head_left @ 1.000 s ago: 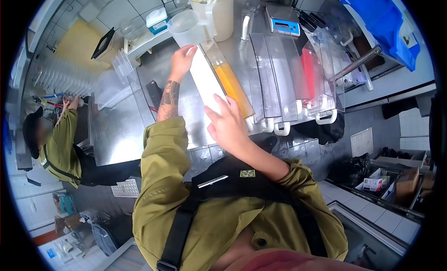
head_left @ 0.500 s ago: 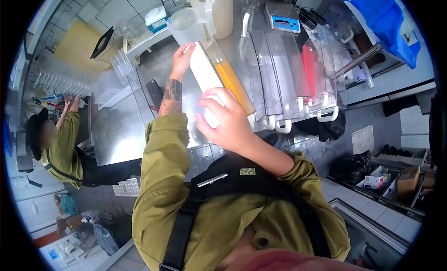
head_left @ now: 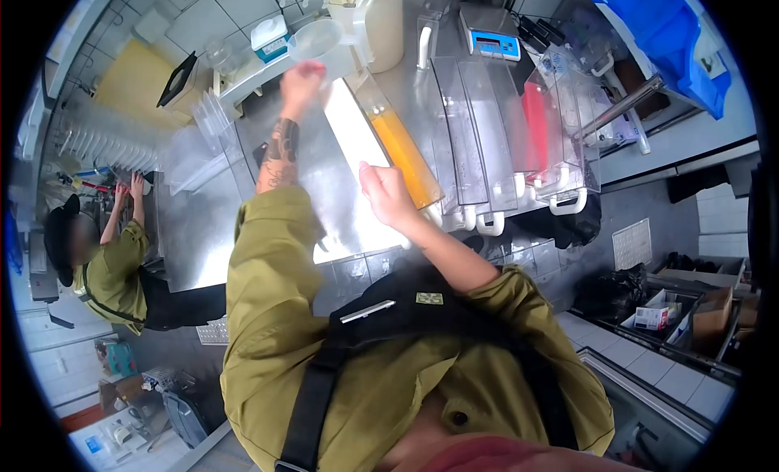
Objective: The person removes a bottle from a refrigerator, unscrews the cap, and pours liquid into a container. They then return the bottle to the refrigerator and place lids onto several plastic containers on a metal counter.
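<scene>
My left hand (head_left: 301,89), on the tattooed arm, is raised near the far end of a long narrow white container (head_left: 351,123). It is smeared by motion, so its fingers cannot be made out. My right hand (head_left: 389,198) is closed at the container's near right edge, its thumb and fingers bent against the rim. Touching the white container's right side is a similar clear container (head_left: 403,158) with orange contents. Behind my left hand stands a clear plastic jug (head_left: 318,46).
To the right stand several clear long containers (head_left: 487,131) with white handles, one holding red contents (head_left: 535,119). A digital scale (head_left: 493,38) and a tall cream bucket (head_left: 380,34) are at the back. Another person (head_left: 114,261) works at the left. The metal table (head_left: 211,245) has a front edge.
My left hand has moved left and lifted away from the white container's far end. My right hand has come down from over the container to its near right edge, its fingers now closed.
</scene>
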`<state>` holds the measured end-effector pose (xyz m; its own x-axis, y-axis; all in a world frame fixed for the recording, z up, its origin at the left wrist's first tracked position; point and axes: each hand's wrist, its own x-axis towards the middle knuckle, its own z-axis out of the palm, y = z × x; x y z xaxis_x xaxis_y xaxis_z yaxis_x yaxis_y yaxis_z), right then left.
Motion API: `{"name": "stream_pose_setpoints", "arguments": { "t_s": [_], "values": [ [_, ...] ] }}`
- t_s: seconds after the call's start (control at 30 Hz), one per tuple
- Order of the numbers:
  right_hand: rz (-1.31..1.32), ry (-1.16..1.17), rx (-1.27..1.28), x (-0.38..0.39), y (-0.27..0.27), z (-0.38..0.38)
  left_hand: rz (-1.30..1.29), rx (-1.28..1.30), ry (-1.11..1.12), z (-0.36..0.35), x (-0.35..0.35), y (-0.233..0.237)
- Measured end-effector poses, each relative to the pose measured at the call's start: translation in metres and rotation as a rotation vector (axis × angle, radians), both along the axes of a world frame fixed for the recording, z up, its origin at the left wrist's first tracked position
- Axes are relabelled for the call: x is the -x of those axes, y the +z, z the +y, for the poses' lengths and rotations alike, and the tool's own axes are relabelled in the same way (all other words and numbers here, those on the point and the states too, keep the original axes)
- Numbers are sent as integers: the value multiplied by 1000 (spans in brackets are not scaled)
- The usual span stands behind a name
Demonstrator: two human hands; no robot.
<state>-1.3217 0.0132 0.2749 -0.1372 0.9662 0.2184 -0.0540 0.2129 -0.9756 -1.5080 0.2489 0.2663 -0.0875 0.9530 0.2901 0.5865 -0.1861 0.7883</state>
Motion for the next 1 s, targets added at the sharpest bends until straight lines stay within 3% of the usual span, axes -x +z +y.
{"name": "stream_pose_setpoints", "arguments": {
  "t_s": [0.07, 0.13, 0.17, 0.27, 0.33, 0.37, 0.47, 0.53, 0.63, 0.73, 0.8, 0.83, 0.87, 0.9, 1.0],
  "values": [
    [-45, -16, -36, 0, 6, -3, 37, -209, 92, 18, 1, 44],
    [-46, -12, -42, -1, 7, -1, -59, -271, 84, 9, -14, 103],
    [-35, 17, -53, -1, 10, 0, -2, -185, 105, 3, -21, 122],
    [8, 112, -49, -5, 14, -1, 363, 167, -25, 13, -13, 98],
    [54, 184, -12, -7, 11, 0, 495, 331, -62, 16, -17, 49],
    [128, 228, 49, -8, 8, 1, 580, 256, -135, 20, -12, 15],
    [384, 321, 203, -8, 3, 4, 486, 268, 62, -30, -49, 5],
    [607, 328, 279, -3, 23, 1, 467, 314, 12, -28, -48, 10],
    [368, 264, -89, -17, 99, -17, 440, 336, 32, -28, -48, 7],
    [350, 204, -414, -26, 138, -32, 450, 312, 46, -30, -47, 8],
    [277, 156, -227, -17, 105, -22, 475, 330, 65, -32, -49, 10],
    [242, 133, -129, -7, 73, -13, 495, 361, 86, -33, -52, 14],
    [71, -42, 122, 10, 11, 7, 516, 393, 104, -35, -53, 17],
    [289, -38, 34, 10, 16, 6, 529, 407, 97, -35, -56, 20],
    [196, 32, 126, 15, 9, 6, 560, 452, 101, -40, -54, 24]
  ]
}}
